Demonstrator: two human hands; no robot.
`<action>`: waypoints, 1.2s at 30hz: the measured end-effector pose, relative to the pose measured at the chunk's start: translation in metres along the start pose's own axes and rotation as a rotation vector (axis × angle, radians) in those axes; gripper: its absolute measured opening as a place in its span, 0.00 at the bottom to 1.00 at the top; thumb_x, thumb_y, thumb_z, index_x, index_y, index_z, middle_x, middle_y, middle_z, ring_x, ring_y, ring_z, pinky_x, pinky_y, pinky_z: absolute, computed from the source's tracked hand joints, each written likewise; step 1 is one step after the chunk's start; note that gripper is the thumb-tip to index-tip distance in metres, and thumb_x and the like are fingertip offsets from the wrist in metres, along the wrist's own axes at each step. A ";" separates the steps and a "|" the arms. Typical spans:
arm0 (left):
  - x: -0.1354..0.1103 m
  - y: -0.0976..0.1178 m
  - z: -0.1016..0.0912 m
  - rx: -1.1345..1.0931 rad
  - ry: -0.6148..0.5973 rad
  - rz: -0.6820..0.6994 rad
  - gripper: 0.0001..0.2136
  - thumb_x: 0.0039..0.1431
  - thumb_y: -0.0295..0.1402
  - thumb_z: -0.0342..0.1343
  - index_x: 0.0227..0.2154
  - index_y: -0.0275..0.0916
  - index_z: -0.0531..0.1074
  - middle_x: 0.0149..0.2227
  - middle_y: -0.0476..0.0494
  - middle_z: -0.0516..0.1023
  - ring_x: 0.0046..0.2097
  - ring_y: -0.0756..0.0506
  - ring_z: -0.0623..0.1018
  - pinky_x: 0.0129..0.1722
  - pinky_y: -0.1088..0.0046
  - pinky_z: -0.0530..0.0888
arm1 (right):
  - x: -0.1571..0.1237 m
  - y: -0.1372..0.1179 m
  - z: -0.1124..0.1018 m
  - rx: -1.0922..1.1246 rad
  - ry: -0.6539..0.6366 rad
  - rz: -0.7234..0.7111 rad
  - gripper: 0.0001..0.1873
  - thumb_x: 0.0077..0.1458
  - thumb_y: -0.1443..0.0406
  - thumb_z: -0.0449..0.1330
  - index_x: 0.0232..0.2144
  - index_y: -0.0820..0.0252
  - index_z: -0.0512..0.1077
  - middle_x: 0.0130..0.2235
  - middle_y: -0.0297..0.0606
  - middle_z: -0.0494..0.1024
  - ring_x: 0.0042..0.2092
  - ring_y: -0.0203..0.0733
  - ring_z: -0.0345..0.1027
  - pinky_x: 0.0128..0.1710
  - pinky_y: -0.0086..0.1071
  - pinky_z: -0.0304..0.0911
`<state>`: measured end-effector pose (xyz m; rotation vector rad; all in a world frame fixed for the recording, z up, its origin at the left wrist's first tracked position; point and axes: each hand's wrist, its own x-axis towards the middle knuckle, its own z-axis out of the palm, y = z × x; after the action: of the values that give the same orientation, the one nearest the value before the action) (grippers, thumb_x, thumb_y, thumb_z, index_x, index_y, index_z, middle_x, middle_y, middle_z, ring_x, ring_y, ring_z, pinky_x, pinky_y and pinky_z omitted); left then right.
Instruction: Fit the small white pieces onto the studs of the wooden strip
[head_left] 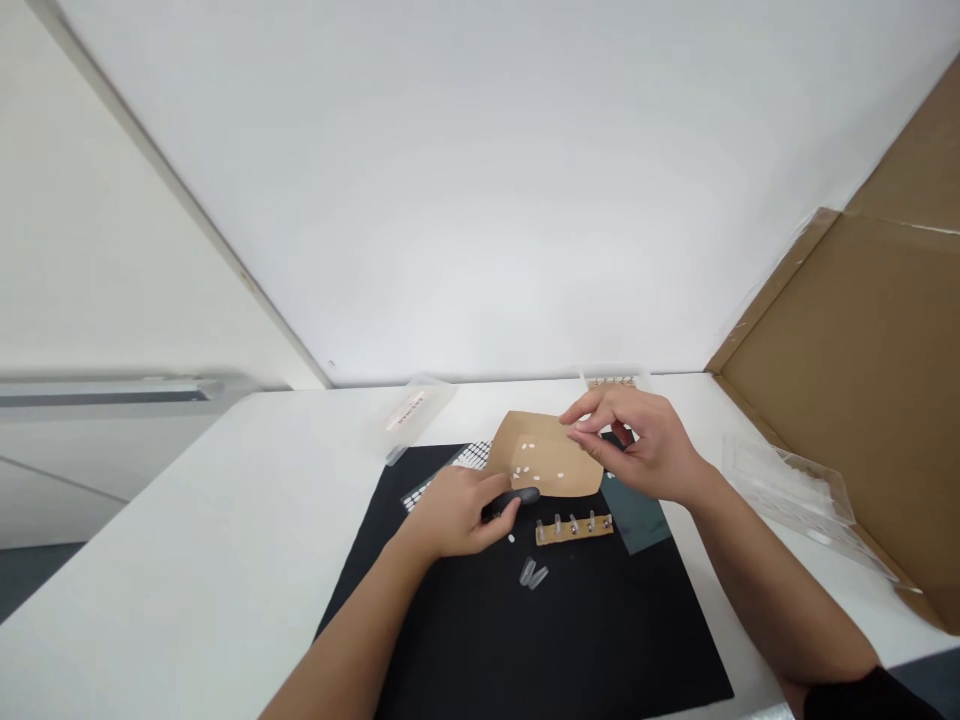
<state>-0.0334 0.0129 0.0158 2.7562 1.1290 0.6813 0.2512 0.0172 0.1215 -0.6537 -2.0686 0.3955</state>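
My left hand (457, 512) rests on the black mat (480, 620), its fingers closed round a small dark tool (519, 497). My right hand (637, 440) hovers over the right edge of a brown paper sheet (544, 455) dotted with small white pieces; thumb and fingertips are pinched together, and what they hold is too small to name. Just in front lies a narrow brown strip (574, 527) carrying several small clear pieces. Two clear loose pieces (533, 574) lie on the mat nearer to me.
A white table (187, 540) carries the mat. A clear plastic lidded box (412, 412) sits at the back left, a clear tray (795, 490) at the right beside a large cardboard sheet (862, 360). A perforated white sheet (465, 462) and a dark green card (637, 515) lie under the paper.
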 end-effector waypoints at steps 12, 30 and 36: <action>-0.003 -0.011 -0.006 0.106 -0.018 -0.203 0.14 0.68 0.42 0.51 0.41 0.42 0.79 0.26 0.44 0.81 0.26 0.44 0.78 0.27 0.72 0.64 | -0.003 -0.020 -0.007 -0.006 -0.011 -0.034 0.06 0.66 0.68 0.65 0.36 0.53 0.73 0.44 0.37 0.85 0.39 0.39 0.78 0.31 0.34 0.70; 0.003 -0.022 -0.017 0.452 -0.013 -0.905 0.16 0.73 0.40 0.44 0.42 0.36 0.74 0.38 0.35 0.83 0.39 0.34 0.82 0.30 0.66 0.65 | -0.004 -0.025 -0.031 0.111 0.092 -0.042 0.07 0.65 0.71 0.66 0.37 0.53 0.77 0.43 0.38 0.84 0.33 0.36 0.77 0.23 0.31 0.66; -0.005 -0.037 -0.005 0.580 0.069 -0.879 0.12 0.70 0.31 0.48 0.44 0.34 0.76 0.42 0.31 0.81 0.50 0.30 0.78 0.37 0.62 0.70 | -0.003 -0.025 -0.032 0.039 0.083 -0.058 0.07 0.63 0.71 0.68 0.36 0.55 0.76 0.44 0.39 0.85 0.35 0.37 0.77 0.24 0.30 0.64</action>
<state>-0.0625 0.0360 0.0096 2.1576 2.6097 0.3491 0.2723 -0.0040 0.1496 -0.5763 -1.9911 0.3686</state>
